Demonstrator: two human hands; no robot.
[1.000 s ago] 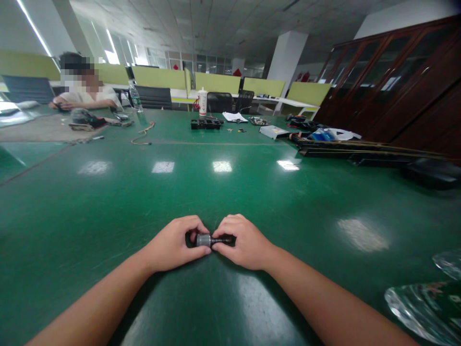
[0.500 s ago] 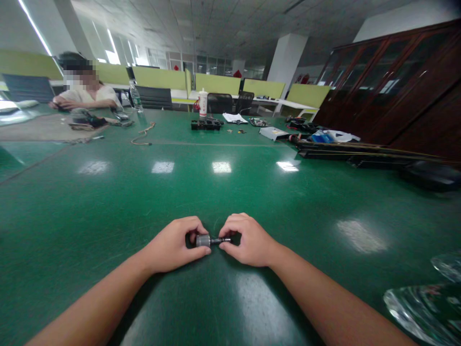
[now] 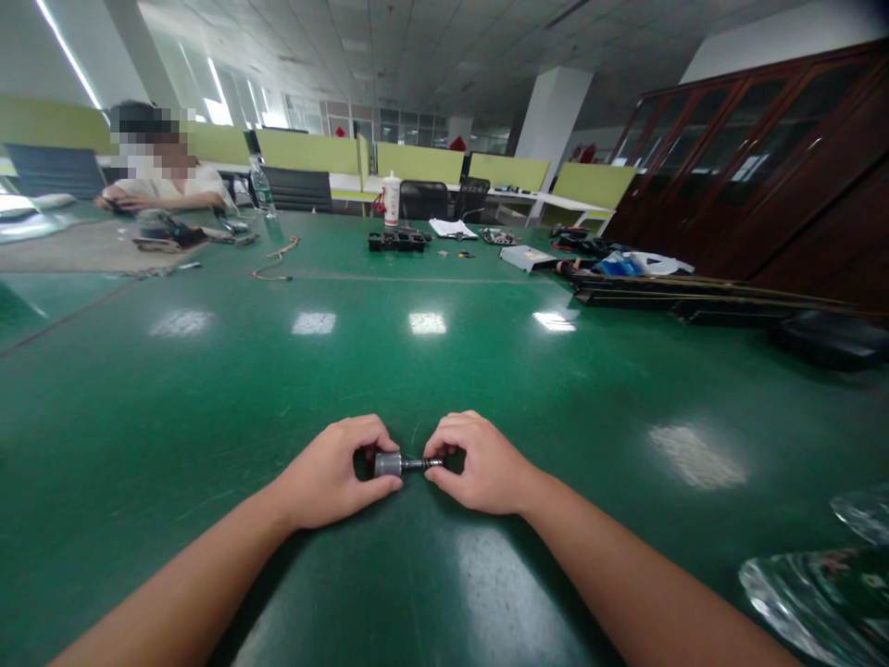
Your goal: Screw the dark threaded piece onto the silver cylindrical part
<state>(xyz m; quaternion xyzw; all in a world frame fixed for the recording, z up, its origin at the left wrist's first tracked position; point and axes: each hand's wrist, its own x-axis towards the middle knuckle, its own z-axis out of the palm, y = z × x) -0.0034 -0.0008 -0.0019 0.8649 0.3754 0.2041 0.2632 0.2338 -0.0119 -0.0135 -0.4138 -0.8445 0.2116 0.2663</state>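
The left hand [image 3: 333, 474] pinches a grey cylinder [image 3: 387, 464] between thumb and fingers, the rest of the hand curled loosely around its outer end. The right hand [image 3: 479, 466] has the tip of a thin shaft [image 3: 412, 464] in a narrow pinch. The two parts lie end to end, low over the desk [image 3: 423, 380], between the hands and right in front of the person. Gripping from opposite ends probably keeps them in line and stops the round cylinder from rolling, and leaves the middle of the shaft uncovered. At this size I cannot tell whether the parts are joined. A cup [image 3: 391, 201] and a bottle [image 3: 261, 188] stand well apart, toward the far edge.
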